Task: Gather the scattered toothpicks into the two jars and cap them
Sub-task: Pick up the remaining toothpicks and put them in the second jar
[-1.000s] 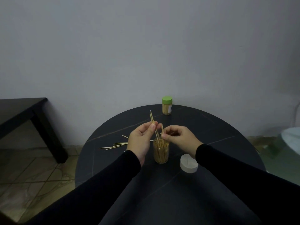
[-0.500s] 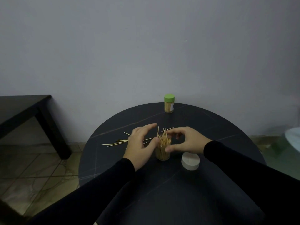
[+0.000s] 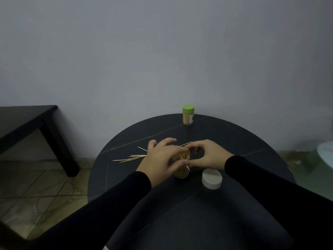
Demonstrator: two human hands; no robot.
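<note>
- Toothpicks [image 3: 132, 157] lie loose on the round black table [image 3: 234, 141], left of frame centre in the head view; gathering is unfinished.
- At the top centre of the table, the far jar [image 3: 188, 117] stands full under its green cap [image 3: 188, 108]: that half looks done.
- The near jar [image 3: 181, 170], at frame centre and packed with sticks, is uncapped; its white cap [image 3: 211, 178] lies just right.
- Left hand [image 3: 162, 162] curls round the near jar with fingers over its mouth; right hand [image 3: 210, 155] pinches at the stick tips.

We can read no text; the label on the green-capped jar [image 3: 188, 117], well beyond our hands, is too small.
</note>
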